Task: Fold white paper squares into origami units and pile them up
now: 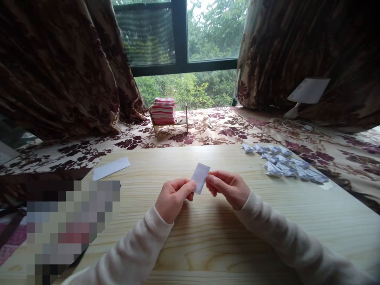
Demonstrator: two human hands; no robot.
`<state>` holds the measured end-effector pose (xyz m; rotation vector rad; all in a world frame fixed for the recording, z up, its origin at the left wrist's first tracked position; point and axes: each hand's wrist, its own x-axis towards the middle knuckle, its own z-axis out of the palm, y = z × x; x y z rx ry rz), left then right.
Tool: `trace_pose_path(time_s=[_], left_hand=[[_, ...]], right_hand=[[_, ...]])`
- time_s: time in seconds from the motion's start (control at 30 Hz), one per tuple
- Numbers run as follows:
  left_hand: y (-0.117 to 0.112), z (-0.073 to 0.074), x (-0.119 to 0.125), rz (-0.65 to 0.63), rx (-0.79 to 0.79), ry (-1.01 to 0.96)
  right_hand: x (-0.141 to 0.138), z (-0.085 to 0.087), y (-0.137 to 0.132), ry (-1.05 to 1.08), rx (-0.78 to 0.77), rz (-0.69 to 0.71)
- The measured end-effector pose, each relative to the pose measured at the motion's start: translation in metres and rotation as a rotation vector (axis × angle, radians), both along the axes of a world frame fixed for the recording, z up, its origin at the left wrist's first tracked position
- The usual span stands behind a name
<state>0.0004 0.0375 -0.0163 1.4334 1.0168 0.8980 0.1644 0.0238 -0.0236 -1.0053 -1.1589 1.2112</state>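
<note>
And here we are, mid-fold by the look of it: a small white paper rectangle [201,177] sits between both hands, above the middle of a pale wood-grain tabletop [190,241]. The left hand [173,198] has it pinched at the lower left, thumb on top; the right hand [231,188] meets the right edge, thumb and fingertips drawn narrow on it.

Now the tally! Over to the far right, a cluster of pointed white folded-paper shapes [285,168] lies in loose rows, and those look finished. The piece in hand is flat, without any such points, so I judge its shaping is only part done. Out on the left, a flat white paper strip [111,168] lies unshaped; one sheet or several, I can't tell. How many shapes make a full set? Nothing here shows it.
</note>
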Motion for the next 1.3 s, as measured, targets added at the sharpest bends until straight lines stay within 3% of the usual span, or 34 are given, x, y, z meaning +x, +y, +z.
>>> trace_pose_path(time_s=[0.53, 0.6, 0.7, 0.77, 0.87, 1.03, 1.3], left_hand=[[-0.007, 0.004, 0.004, -0.042, 0.085, 0.073], [-0.01, 0.004, 0.005, 0.04, 0.188, 0.074], [-0.013, 0.005, 0.006, 0.156, 0.513, 0.136], [-0.014, 0.006, 0.007, 0.14, 0.687, 0.187], [-0.015, 0.007, 0.008, 0.105, 0.766, 0.207], [-0.013, 0.007, 0.008, 0.118, 0.666, 0.195], [-0.005, -0.001, 0.004, 0.089, 0.151, -0.009]], right_hand=[[0.0, -0.005, 0.002, -0.046, -0.03, 0.045], [0.001, -0.006, 0.003, -0.055, -0.022, 0.069], [0.002, -0.007, 0.004, -0.059, -0.016, 0.101], [0.003, -0.009, 0.004, -0.064, -0.016, 0.118], [0.003, -0.01, 0.004, -0.073, -0.028, 0.123], [0.002, -0.009, 0.004, -0.08, -0.034, 0.116], [-0.005, -0.014, 0.002, -0.194, 0.068, -0.11]])
